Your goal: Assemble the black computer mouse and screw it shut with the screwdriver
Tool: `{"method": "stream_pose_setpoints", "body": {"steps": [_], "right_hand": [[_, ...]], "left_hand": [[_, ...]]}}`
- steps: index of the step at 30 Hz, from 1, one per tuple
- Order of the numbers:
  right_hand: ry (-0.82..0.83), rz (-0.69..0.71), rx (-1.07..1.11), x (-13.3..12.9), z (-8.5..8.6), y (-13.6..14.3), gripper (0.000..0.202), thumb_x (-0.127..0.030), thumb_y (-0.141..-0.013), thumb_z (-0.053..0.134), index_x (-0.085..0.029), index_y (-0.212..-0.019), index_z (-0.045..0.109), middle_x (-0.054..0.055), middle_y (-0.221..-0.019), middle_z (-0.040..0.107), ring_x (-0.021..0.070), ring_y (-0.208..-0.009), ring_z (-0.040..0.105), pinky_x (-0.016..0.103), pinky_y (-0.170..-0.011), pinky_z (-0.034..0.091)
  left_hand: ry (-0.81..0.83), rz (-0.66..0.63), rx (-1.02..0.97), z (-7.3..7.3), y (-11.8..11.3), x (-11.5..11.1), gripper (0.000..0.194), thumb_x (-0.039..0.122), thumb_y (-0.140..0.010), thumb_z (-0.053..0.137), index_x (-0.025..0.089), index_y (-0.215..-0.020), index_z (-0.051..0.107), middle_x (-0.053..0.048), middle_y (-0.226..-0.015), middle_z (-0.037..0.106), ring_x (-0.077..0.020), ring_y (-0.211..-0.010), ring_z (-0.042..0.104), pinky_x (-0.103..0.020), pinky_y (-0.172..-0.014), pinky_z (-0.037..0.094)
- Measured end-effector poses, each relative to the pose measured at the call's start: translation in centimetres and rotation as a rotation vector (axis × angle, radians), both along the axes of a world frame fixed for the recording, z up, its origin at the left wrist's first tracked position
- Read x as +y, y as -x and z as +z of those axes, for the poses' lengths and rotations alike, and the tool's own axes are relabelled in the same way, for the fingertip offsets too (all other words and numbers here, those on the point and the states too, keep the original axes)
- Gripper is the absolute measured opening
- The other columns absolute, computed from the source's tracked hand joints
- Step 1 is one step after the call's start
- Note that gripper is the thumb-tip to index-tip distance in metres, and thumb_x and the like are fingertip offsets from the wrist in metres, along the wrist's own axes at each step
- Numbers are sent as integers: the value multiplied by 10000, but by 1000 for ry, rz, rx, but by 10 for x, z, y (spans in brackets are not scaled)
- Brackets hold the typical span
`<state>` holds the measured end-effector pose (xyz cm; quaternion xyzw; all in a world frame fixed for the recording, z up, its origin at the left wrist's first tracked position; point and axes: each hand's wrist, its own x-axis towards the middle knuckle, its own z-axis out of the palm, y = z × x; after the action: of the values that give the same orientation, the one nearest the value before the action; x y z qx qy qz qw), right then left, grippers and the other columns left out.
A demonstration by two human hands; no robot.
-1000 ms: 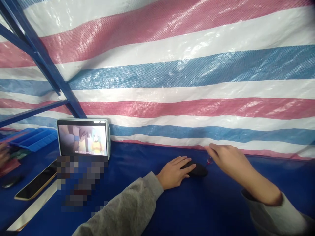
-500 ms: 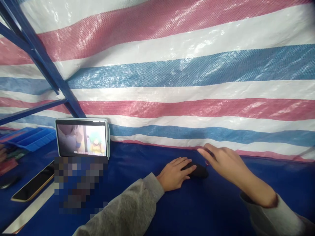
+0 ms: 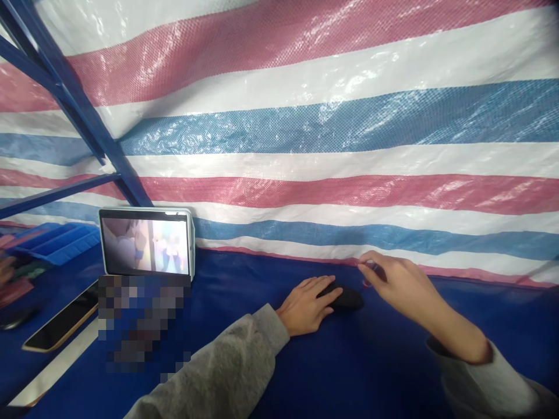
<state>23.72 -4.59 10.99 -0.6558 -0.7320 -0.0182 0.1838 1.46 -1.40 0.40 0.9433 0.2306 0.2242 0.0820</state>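
A smooth black rounded object (image 3: 349, 298), its exact kind unclear, lies on the blue tabletop (image 3: 349, 366). Across its left end rest the outstretched fingers of my left hand (image 3: 305, 305), holding it down. To the right, my right hand (image 3: 393, 282) is raised just above the table with thumb and forefinger pinched together. A thin reddish strand (image 3: 365, 284) shows below those fingertips, close to the black object's right end; what exactly they pinch is too small to make out.
A propped-up tablet (image 3: 146, 241) plays a video at the left. Near it lie a phone (image 3: 63, 317), a blue compartment tray (image 3: 65, 244) and a white strip (image 3: 61, 364). Another person's hand (image 3: 5, 272) shows at the left edge. Striped sheeting (image 3: 327, 128) hangs behind, beside a blue frame (image 3: 74, 105).
My left hand and the black object have shifted slightly left. The right hand keeps its pinch and has moved a little to the right, away from the object. The tablet's picture differs.
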Motion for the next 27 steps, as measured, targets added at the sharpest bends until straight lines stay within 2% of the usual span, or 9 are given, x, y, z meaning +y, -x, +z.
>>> {"method": "stream_pose_setpoints", "body": {"steps": [2, 4, 8, 13, 17, 20, 23, 25, 27], "right_hand": [[-22, -1, 47, -3, 7, -6, 279, -428, -903, 437, -253, -931, 651, 4, -681, 719, 203, -598, 659, 306, -589, 441], [-15, 22, 103, -7, 14, -14, 319, -470, -897, 449, -250, -938, 677, 15, -717, 734, 212, -640, 674, 318, -622, 471], [193, 258, 150, -13, 14, -21, 309, -478, -862, 529, -265, -964, 728, 29, -956, 753, 224, -824, 697, 312, -712, 507], [399, 439, 53, -18, -14, -1, 207, -214, -803, 575, -253, -930, 734, 42, -964, 733, 224, -890, 667, 321, -797, 466], [544, 443, -4, -24, -40, 19, 210, -124, -716, 631, -241, -875, 703, 21, -908, 713, 208, -867, 638, 309, -765, 438], [604, 471, 20, -28, -50, 27, 212, -91, -672, 654, -232, -829, 681, 4, -884, 692, 182, -838, 624, 280, -725, 433], [559, 481, 140, -26, -52, 28, 91, -190, -729, 668, -230, -811, 670, -3, -823, 678, 162, -762, 619, 277, -699, 455], [392, 433, 219, -21, -53, 26, 92, -282, -830, 591, -228, -825, 666, 21, -849, 683, 178, -805, 629, 316, -768, 479], [156, 342, 264, -15, -61, 23, 205, -331, -889, 509, -235, -982, 665, 69, -1040, 680, 227, -1014, 610, 398, -935, 453]], "left_hand": [[31, 35, 3, 1, 1, -1, 609, 280, -901, 596, 232, -1449, 337, -119, -1505, 329, -284, -1308, 436, -445, -1081, 391], [64, 67, 13, 0, 2, 0, 654, 278, -868, 644, 245, -1448, 342, -112, -1434, 402, -281, -1205, 516, -430, -1022, 447], [121, 130, -22, -3, 6, 6, 545, 272, -905, 600, 290, -1411, 398, -66, -1299, 508, -236, -1042, 591, -383, -930, 499], [280, 192, -180, -4, 10, 14, 417, 331, -950, 544, 295, -1352, 441, -32, -1233, 591, -222, -1087, 585, -368, -988, 448], [379, 198, -224, -3, 11, 17, 339, 371, -950, 540, 278, -1271, 488, -23, -1184, 625, -224, -1062, 591, -370, -982, 428], [403, 233, -223, -4, 10, 19, 286, 385, -962, 508, 256, -1217, 525, -25, -1116, 634, -217, -1013, 590, -363, -950, 436], [362, 247, -187, -5, 9, 20, 265, 371, -990, 442, 241, -1195, 549, -33, -1091, 620, -213, -1016, 564, -365, -948, 427], [306, 249, -137, -6, 8, 21, 272, 354, -1006, 399, 246, -1196, 561, -36, -1078, 605, -209, -1011, 549, -373, -936, 424], [253, 249, -98, -7, 6, 20, 284, 337, -1014, 374, 255, -1203, 568, -38, -1065, 588, -205, -998, 542, -378, -920, 425]]}}
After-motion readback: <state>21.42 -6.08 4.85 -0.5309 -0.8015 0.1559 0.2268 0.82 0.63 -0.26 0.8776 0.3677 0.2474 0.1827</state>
